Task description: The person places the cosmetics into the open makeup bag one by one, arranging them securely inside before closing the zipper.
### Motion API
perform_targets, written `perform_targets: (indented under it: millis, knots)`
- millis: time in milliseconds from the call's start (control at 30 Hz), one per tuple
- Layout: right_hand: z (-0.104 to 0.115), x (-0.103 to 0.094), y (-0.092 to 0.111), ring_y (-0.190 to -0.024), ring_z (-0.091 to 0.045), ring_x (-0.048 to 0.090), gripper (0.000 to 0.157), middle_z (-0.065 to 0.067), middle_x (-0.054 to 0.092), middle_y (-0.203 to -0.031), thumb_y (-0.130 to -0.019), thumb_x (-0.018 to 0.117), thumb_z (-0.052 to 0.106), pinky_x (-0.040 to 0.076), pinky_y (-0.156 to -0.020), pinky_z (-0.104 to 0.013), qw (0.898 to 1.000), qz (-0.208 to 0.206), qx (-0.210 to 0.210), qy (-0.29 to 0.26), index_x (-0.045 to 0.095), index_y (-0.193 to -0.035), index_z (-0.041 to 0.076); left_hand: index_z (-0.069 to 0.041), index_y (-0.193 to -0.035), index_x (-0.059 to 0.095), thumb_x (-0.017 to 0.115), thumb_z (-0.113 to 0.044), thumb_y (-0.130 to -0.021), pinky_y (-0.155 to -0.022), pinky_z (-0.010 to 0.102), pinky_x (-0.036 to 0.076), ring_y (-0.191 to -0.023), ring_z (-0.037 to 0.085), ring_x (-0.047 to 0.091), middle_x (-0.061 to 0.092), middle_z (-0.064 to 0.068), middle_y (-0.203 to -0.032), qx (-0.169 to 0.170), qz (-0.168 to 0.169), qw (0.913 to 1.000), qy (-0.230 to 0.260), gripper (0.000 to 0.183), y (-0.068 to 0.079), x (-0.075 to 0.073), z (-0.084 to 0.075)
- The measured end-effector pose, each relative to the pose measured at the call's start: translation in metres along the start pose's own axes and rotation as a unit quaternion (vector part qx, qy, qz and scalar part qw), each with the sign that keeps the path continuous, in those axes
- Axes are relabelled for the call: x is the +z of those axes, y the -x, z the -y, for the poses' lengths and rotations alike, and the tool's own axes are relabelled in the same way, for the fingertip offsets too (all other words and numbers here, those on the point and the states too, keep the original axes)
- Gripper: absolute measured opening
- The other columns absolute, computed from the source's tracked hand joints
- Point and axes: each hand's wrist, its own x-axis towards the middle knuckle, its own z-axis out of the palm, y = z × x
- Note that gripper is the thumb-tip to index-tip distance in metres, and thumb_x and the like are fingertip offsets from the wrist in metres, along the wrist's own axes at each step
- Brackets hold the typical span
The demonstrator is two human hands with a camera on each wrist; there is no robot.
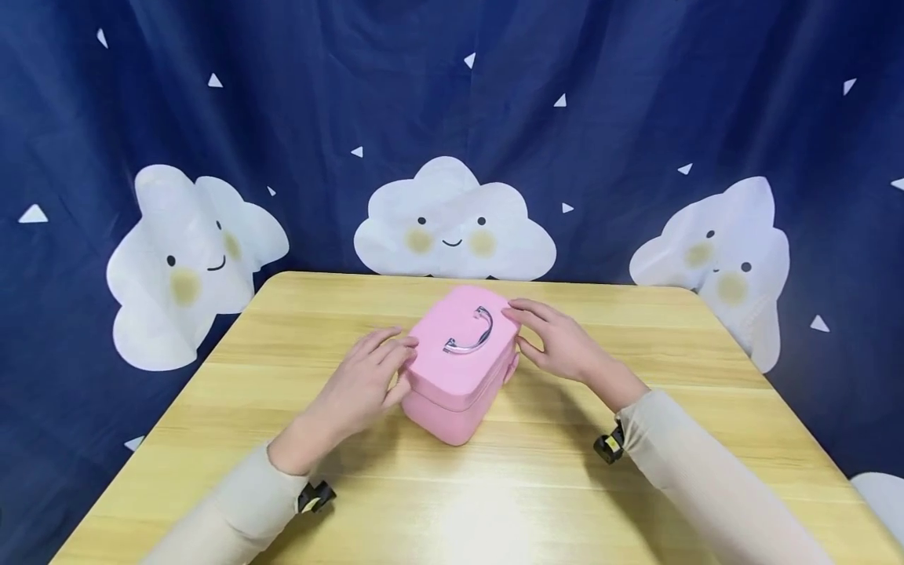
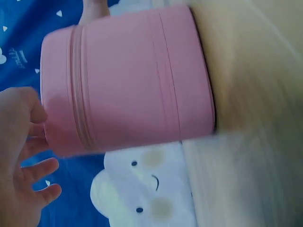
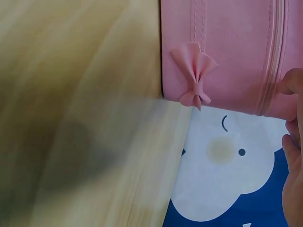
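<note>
A pink zip-up case with a silver handle on its lid stands upright on the wooden table, turned at an angle. My left hand touches the lid's left edge, its fingers loosely spread; in the left wrist view, two fingers stand clear of the case. Against the far right corner rests my right hand, fingertips on the lid and thumb at the side. The right wrist view shows that thumb beside the zipper. A pink bow sits low on that side.
The light wooden table reaches back to a dark blue curtain printed with smiling clouds and white triangles. Black wrist devices are strapped under both sleeves. Light glares on the table's front.
</note>
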Motion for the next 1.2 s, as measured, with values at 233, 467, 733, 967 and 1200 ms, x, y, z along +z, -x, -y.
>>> perform_targets:
  millis: [233, 467, 733, 967, 1200]
  knots:
    - [0.01, -0.012, 0.018, -0.117, -0.033, 0.055, 0.049, -0.015, 0.057, -0.127, -0.084, 0.075, 0.019, 0.045, -0.1, -0.048, 0.999, -0.023, -0.003, 0.022, 0.062, -0.13, 0.007, -0.005, -0.115, 0.064, 0.056, -0.046, -0.096, -0.104, 0.046, 0.041, -0.117, 0.029, 0.054, 0.063, 0.01, -0.121, 0.029, -0.024, 0.9991, 0.017, 0.046, -0.01, 0.004, -0.028]
    - [0.026, -0.018, 0.035, -0.108, -0.03, 0.057, 0.042, -0.012, 0.061, -0.114, -0.086, 0.074, 0.028, 0.047, -0.096, -0.043, 0.998, -0.052, -0.012, 0.043, 0.067, -0.123, 0.009, -0.007, -0.113, 0.067, 0.068, -0.037, -0.089, -0.099, 0.044, 0.044, -0.112, 0.029, 0.055, 0.064, 0.008, -0.117, 0.046, -0.036, 0.9983, 0.003, 0.039, -0.013, 0.009, -0.029]
    - [0.042, -0.021, 0.044, -0.1, -0.028, 0.06, 0.031, -0.009, 0.063, -0.106, -0.094, 0.067, 0.029, 0.051, -0.09, -0.042, 0.992, -0.103, -0.054, 0.051, 0.071, -0.114, 0.007, -0.009, -0.117, 0.069, 0.071, -0.022, -0.09, -0.106, 0.044, 0.041, -0.119, 0.032, 0.055, 0.064, 0.011, -0.122, 0.008, -0.003, 0.9999, 0.014, 0.031, -0.013, 0.013, -0.012]
    - [0.042, -0.022, 0.044, -0.104, -0.029, 0.062, 0.03, -0.01, 0.065, -0.11, -0.096, 0.063, 0.029, 0.049, -0.093, -0.041, 0.991, -0.109, -0.062, 0.049, 0.07, -0.114, 0.005, -0.008, -0.12, 0.069, 0.071, -0.017, -0.091, -0.106, 0.045, 0.041, -0.125, 0.032, 0.053, 0.062, 0.01, -0.128, -0.005, 0.002, 0.9977, 0.067, 0.031, -0.02, 0.023, 0.007]
    - [0.037, -0.022, 0.043, -0.105, -0.027, 0.061, 0.03, -0.008, 0.065, -0.11, -0.096, 0.064, 0.029, 0.049, -0.094, -0.04, 0.993, -0.097, -0.05, 0.045, 0.07, -0.115, 0.007, -0.009, -0.125, 0.066, 0.067, -0.018, -0.094, -0.109, 0.044, 0.037, -0.131, 0.028, 0.047, 0.059, 0.007, -0.134, -0.027, 0.036, 0.9944, 0.096, 0.033, -0.028, 0.028, 0.02]
